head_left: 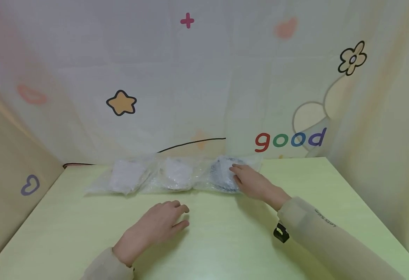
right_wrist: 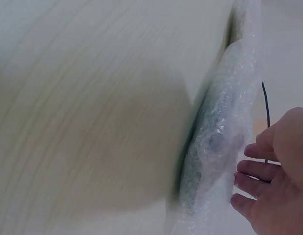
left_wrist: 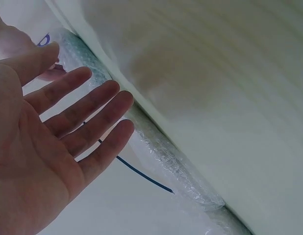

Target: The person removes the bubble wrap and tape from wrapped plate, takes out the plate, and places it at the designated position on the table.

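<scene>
Right fingers (head_left: 238,170) above one packet (head_left: 222,175), two packets (head_left: 177,173) alongside

I face a pale, creased fabric curtain (head_left: 204,85) printed with a black-outlined orange star (head_left: 121,103), a pink plus sign (head_left: 187,20) and the multicoloured word "good" (head_left: 290,140), behind my pale yellow-green, wood-grained tabletop (head_left: 218,237)
</scene>
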{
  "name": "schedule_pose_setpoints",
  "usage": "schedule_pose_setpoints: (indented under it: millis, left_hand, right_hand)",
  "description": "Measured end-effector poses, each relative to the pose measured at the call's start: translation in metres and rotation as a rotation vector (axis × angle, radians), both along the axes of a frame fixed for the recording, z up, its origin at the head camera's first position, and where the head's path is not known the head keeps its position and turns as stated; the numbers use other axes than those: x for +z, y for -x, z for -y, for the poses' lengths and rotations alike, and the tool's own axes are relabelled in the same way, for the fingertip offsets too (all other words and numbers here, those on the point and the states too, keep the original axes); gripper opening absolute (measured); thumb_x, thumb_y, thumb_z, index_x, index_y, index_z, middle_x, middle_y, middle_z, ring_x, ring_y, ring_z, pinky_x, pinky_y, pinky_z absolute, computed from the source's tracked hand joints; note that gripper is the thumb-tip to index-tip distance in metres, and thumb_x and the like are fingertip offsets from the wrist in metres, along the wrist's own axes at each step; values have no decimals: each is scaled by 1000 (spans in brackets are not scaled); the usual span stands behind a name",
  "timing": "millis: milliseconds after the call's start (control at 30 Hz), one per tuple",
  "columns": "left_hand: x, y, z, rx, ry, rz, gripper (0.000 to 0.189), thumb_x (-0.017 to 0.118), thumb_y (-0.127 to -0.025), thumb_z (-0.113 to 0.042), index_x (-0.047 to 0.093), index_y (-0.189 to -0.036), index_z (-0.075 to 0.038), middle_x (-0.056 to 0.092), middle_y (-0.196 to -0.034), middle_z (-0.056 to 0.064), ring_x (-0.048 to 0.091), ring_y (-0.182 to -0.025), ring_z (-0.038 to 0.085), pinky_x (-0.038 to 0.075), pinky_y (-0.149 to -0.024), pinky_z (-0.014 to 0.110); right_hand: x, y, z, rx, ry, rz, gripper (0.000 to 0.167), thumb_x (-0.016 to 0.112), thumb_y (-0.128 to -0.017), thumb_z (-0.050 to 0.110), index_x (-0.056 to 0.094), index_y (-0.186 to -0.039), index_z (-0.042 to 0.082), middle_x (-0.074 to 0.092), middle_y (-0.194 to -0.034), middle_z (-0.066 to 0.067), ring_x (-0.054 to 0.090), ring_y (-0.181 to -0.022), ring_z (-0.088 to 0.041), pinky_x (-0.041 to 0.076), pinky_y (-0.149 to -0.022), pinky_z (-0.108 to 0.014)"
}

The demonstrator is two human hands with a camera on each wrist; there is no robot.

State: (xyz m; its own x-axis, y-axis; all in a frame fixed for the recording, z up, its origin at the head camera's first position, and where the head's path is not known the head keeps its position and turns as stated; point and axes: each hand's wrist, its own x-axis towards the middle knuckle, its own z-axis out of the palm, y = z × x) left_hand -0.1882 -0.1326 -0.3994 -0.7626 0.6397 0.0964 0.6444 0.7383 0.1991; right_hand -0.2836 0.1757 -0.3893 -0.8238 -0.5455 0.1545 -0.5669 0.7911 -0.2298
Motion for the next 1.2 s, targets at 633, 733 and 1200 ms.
schedule_pose_setpoints:
  millis: [633,733,1200]
  left_hand:
    - [1,4,3,13,5,7,27,69,-100,-25,70,-120,-6,65,-99,3,64,-79,19,53,-68,36]
    - [2,4,3,16,7,13,28,70,-100,-25,70,-121,-6,65,-100,3,64,-79,19,54,-68,37]
    - [4,6,1,-1,1,-12,29,70,-100,-25,69,-121,-6,65,-100,4,64,-77,17,53,-65,33]
  right_hand:
    - [-9,-3,0,55,-50,-29,7,58,-100,2,63,-95,1,56,-81,-4,54,-79,-25,49,-76,-42]
    - [-7,-6,0,52,-67,-29,7,59,-100,3,65,-101,-1,59,-85,-4,56,-82,-24,51,-79,-42]
    - [-7,-26,-6,58,-26,51,23,60,-101,5,66,-120,-6,69,-107,-13,63,-103,-32,51,-96,-50]
